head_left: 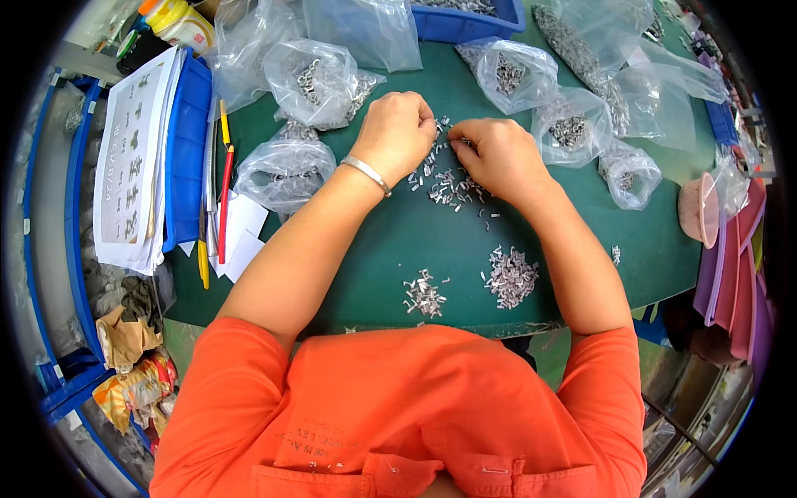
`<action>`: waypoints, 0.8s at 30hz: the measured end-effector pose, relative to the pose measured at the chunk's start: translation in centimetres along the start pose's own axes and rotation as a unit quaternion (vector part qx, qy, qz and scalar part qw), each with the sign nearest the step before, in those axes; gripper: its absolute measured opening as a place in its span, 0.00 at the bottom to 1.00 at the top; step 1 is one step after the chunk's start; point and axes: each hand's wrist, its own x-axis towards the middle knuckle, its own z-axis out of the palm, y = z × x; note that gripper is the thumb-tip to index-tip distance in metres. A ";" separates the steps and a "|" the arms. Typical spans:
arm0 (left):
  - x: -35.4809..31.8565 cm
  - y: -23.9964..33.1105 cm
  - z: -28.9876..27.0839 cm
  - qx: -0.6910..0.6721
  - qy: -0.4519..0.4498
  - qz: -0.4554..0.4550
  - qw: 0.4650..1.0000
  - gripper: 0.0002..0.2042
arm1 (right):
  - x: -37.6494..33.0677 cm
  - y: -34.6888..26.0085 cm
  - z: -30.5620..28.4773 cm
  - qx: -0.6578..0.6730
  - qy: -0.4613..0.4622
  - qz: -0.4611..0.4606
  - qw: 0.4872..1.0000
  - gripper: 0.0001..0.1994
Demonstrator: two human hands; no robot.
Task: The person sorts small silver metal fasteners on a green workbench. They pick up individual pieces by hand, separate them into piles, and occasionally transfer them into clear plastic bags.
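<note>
My left hand [393, 131], with a metal bangle at the wrist, is closed with its fingertips bent down beside a loose scatter of small silvery metal pieces [453, 189] on the green tabletop [374, 241]. Opposite it, my right hand [503, 158] is curled with thumb and forefinger close together at the far end of the same scatter. What either hand pinches is too small or hidden to make out. Nearer to me lie two separate heaps, a smaller pile [425, 295] and a larger, denser pile [511, 277] of similar pieces.
Open clear bags of metal parts stand beyond my hands, including a left bag [286, 170] and a right bag [573, 124]. At the left are a blue tray [188, 149] with papers and a red pen [225, 203]. A pink cup [699, 209] sits at the right edge.
</note>
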 end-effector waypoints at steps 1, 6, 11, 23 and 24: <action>0.0 -0.1 0.2 0.011 -0.002 0.000 1.000 0.06 | 0.0 0.0 0.1 0.007 0.007 -0.002 1.000 0.09; 0.3 -0.7 1.1 0.084 0.012 0.055 0.995 0.06 | 0.3 -0.6 0.3 -0.022 -0.007 -0.008 1.000 0.08; 1.0 0.6 -0.1 0.091 -0.057 0.046 0.993 0.05 | 0.2 -0.2 0.7 -0.037 -0.004 -0.041 0.998 0.07; 1.0 1.0 -1.3 0.088 -0.070 0.024 0.993 0.06 | 0.3 2.4 -2.5 0.582 -0.111 0.168 0.788 0.07; 0.9 0.8 -1.1 0.096 -0.067 0.026 0.993 0.06 | 0.5 1.6 -2.2 0.511 -0.110 0.178 0.833 0.07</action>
